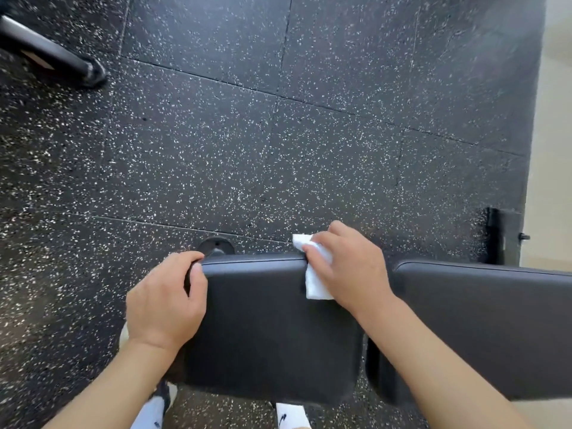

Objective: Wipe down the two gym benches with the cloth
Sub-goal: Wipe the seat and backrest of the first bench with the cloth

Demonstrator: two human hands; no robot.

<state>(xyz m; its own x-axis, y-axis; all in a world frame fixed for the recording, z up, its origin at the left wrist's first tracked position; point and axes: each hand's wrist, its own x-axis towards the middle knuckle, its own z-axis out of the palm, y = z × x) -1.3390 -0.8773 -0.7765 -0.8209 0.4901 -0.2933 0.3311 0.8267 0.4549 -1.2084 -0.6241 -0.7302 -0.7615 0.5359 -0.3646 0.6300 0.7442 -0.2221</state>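
A black padded seat pad (pixel 266 329) of a gym bench fills the lower middle of the head view. A second, longer black pad (pixel 495 320) lies to its right across a narrow gap. My right hand (pixel 349 267) presses a white cloth (pixel 314 281) onto the far right corner of the seat pad, with part of the cloth sticking out past the far edge. My left hand (pixel 167 301) grips the seat pad's far left corner, fingers curled over its edge.
Black speckled rubber floor tiles (pixel 247 134) stretch ahead. A grey metal frame foot (pixel 46 49) lies at top left. A round black foot (pixel 216 246) shows behind the seat pad. A black bracket (pixel 503 239) stands at right by pale flooring. My white socks (pixel 289 416) show below.
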